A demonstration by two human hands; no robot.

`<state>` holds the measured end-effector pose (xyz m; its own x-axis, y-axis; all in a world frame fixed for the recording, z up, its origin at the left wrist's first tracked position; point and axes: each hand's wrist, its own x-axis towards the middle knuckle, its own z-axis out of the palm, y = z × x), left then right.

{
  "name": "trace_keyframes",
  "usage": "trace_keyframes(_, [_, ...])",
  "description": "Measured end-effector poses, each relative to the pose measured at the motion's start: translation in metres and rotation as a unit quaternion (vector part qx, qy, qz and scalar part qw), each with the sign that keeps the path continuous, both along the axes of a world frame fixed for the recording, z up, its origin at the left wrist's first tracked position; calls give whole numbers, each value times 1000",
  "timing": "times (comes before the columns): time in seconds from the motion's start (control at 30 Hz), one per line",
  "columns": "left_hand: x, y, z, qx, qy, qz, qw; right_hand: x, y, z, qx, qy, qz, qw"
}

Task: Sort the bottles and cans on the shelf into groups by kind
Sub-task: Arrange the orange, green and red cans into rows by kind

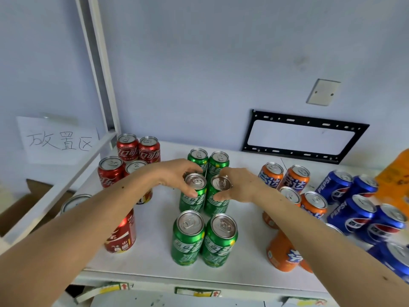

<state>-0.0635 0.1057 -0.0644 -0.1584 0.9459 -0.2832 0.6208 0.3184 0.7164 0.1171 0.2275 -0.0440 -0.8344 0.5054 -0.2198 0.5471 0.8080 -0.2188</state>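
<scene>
Several green cans stand in two columns at the middle of the white shelf [155,258]. My left hand [177,176] grips the middle-left green can [193,200], fingers curled round its top. My right hand [239,185] grips the middle-right green can [218,201] the same way. The two held cans touch each other. Two more green cans [208,162] stand behind them, and another pair [203,240] in front. Red cans [137,149] are grouped on the left, partly hidden by my left forearm. Orange cans [294,180] and blue cans [354,209] stand on the right.
A white shelf post [97,63] rises at the back left, beside a paper sign [59,140] with handwriting. A black metal bracket [305,136] leans on the back wall. An orange object [396,176] sits at the far right edge. A cardboard box [24,202] lies lower left.
</scene>
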Motion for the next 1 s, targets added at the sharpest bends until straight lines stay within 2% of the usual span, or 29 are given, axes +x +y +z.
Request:
trace_keyframes(0.07, [-8, -1, 11, 50, -41, 68, 996, 1, 12, 14, -59, 32, -18, 998])
trace_keyframes(0.13, [-20, 4, 18, 144, -79, 178, 970, -3, 29, 26, -91, 103, -64, 988])
trace_keyframes(0.2, [-34, 15, 14, 170, -82, 241, 952, -15, 47, 26, -116, 158, -111, 974])
trace_keyframes(0.3, [-43, 34, -5, 97, -38, 212, 972, -36, 63, 6, -196, 189, -134, 953])
trace_keyframes(0.4, [-47, 49, -23, 59, -41, 178, 981, -53, 73, -19, -236, 174, -124, 948])
trace_keyframes(0.63, [-54, 64, -45, 74, 48, 162, 983, -69, 92, -44, -233, 201, -122, 944])
trace_keyframes(0.83, [-56, 66, -46, 67, 64, 146, 985, -69, 96, -39, -269, 175, -110, 941])
trace_keyframes(1.0, [-57, 68, -34, 47, 60, 125, 989, -65, 90, -30, -238, 151, -98, 954])
